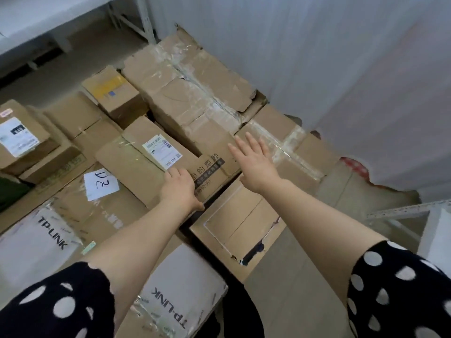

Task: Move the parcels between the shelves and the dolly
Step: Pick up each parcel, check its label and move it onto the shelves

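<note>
Cardboard parcels are packed tightly below me. A large crumpled, taped box [195,98] with black printed characters on its near flap lies in the middle. My left hand [179,187] grips its near left corner, fingers curled out of sight beside a long box with a white shipping label [136,164]. My right hand [253,159] is open with fingers spread. It hovers at the big box's near right edge, above a flat taped box [292,152]. Whether it touches the cardboard is unclear.
Two white TP-LINK cartons [36,242] [185,296] lie near me, with a paper note [100,184] beside them. Smaller labelled boxes [19,135] [114,93] stand at left. An opened flat box [234,223] lies under my right forearm. A white wall [341,69] is at right, a grey shelf frame [136,18] at the back.
</note>
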### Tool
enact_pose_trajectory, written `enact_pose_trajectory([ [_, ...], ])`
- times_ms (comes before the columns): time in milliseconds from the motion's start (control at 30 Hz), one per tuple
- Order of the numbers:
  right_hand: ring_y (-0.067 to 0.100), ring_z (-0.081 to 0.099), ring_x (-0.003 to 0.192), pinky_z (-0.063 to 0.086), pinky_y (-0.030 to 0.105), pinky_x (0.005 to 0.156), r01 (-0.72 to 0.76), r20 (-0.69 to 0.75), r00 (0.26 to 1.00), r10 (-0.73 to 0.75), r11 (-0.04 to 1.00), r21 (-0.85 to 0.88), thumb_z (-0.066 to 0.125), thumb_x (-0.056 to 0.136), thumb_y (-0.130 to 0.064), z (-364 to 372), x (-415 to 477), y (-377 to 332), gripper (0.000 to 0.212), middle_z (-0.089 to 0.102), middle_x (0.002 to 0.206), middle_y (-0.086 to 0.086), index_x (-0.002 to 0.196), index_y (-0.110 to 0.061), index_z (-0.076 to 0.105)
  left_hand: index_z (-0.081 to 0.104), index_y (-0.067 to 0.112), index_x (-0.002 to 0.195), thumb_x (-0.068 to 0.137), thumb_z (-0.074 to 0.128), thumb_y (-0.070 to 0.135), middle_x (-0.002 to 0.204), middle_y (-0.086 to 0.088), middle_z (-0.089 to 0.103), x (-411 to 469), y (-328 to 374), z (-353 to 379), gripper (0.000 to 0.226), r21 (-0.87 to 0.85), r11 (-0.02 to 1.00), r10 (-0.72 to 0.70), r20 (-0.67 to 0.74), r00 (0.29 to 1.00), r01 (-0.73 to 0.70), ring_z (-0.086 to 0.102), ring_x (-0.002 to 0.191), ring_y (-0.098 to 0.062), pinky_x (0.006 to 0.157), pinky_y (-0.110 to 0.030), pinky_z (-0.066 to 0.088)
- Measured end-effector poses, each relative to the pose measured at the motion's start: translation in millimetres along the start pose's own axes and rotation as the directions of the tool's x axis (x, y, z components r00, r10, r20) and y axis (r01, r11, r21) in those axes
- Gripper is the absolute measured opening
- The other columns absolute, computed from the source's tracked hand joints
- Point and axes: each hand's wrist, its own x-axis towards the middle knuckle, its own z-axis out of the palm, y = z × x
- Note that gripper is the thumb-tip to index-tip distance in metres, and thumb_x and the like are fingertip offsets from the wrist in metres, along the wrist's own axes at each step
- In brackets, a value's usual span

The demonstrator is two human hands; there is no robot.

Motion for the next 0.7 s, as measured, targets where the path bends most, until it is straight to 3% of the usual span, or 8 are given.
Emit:
enact_pose_trajectory([
  [100,0.025,-0.017,0.146,-0.013,0.044,0.116,0.123,0.132,0.985,-0.112,0.989,-0.084,0.051,0.083,0.006,12,44,9,0.090,-0.009,0.161,0.004,0.153,-0.019,-0.001,0.031,0.001,0.134,0.058,0.083,0.056,0.133,-0.015,0.037,27,4,12,0.107,0.030,0.999,-0.040,0.053,0.998,0.038,0.036,0.123,-0.027,0.099,-0.032,0.040],
  [333,0.028,-0.013,0.147,-0.005,0.055,0.116,0.364,0.353,0.893,-0.278,0.909,-0.205,0.051,0.090,-0.005,41,119,10,0.084,-0.002,0.161,0.003,0.153,-0.020,-0.002,0.031,0.002,0.133,0.060,0.080,0.059,0.134,-0.016,0.037,73,10,38,0.104,0.057,0.995,-0.090,0.142,0.986,0.083,0.036,0.126,-0.029,0.103,-0.035,0.037],
  [433,0.027,-0.006,0.147,0.000,0.055,0.116,0.429,0.399,0.862,-0.312,0.868,-0.250,0.050,0.092,-0.009,54,140,9,0.080,0.007,0.159,0.007,0.153,-0.020,0.001,0.031,0.003,0.133,0.060,0.081,0.058,0.134,-0.014,0.036,87,12,52,0.105,0.017,0.996,-0.094,0.166,0.982,0.092,0.035,0.127,-0.028,0.099,-0.036,0.041],
  [567,0.026,0.017,0.141,0.022,0.046,0.109,0.437,0.401,0.859,-0.317,0.863,-0.253,0.059,0.086,-0.018,65,159,12,0.077,0.025,0.150,0.007,0.151,-0.020,0.016,0.027,0.005,0.135,0.060,0.081,0.057,0.135,-0.012,0.034,105,11,69,0.106,-0.024,0.995,-0.095,0.182,0.979,0.102,0.033,0.127,-0.026,0.096,-0.036,0.043],
  [700,0.025,0.017,0.140,0.033,0.048,0.097,0.440,0.404,0.858,-0.317,0.859,-0.261,0.068,0.082,-0.024,84,173,17,0.082,0.024,0.149,0.003,0.148,-0.024,0.020,0.014,0.006,0.146,0.065,0.077,0.057,0.140,-0.013,0.033,113,6,90,0.114,-0.083,0.993,-0.066,0.168,0.984,0.081,0.032,0.131,-0.028,0.104,-0.037,0.036],
])
